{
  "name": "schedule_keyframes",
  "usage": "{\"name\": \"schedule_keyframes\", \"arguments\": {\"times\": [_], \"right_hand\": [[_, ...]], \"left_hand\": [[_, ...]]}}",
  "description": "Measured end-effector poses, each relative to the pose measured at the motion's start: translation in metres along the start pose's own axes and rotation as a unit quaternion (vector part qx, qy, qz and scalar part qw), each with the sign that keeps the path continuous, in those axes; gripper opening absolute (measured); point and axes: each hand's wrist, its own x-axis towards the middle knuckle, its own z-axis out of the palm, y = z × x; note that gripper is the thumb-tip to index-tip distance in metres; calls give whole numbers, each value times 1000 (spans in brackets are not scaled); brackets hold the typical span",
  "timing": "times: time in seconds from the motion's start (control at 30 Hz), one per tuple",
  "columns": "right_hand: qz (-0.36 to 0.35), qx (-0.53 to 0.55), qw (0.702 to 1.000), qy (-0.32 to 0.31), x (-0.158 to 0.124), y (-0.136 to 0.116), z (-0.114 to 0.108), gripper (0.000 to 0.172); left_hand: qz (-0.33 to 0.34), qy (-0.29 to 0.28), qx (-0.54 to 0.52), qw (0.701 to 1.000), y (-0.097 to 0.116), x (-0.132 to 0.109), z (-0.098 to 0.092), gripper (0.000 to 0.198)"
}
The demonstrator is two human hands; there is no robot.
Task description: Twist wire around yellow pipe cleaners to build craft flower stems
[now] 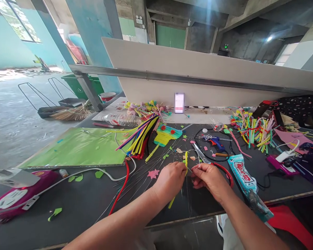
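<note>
My left hand is closed in a pinch on a yellow pipe cleaner that stands up between my two hands; its lower end shows below my wrist. My right hand is closed too, its fingertips pinching a thin silver wire right beside the pipe cleaner. Both hands hover over the dark table, near its front edge. Several thin wires lie fanned out on the table under and to the left of my hands.
Scissors with red handles, a blue glue gun, a printed packet, a bundle of coloured pipe cleaners, a yellow and teal woven piece, a green sheet, a pink device and a phone surround my hands.
</note>
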Motion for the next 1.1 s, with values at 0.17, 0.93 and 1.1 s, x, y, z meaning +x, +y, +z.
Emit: {"name": "schedule_keyframes", "arguments": {"times": [0.17, 0.93, 1.1], "right_hand": [[-30, 5, 999, 25, 1, 2, 3, 29], [-419, -590, 688, 59, -9, -6, -16, 18], [-410, -620, 666, 67, -11, -5, -15, 16]], "left_hand": [[16, -12, -13, 1000, 3, -1, -3, 21], [88, -86, 83, 989, 16, 6, -14, 23], [62, -79, 48, 994, 20, 2, -13, 23]]}}
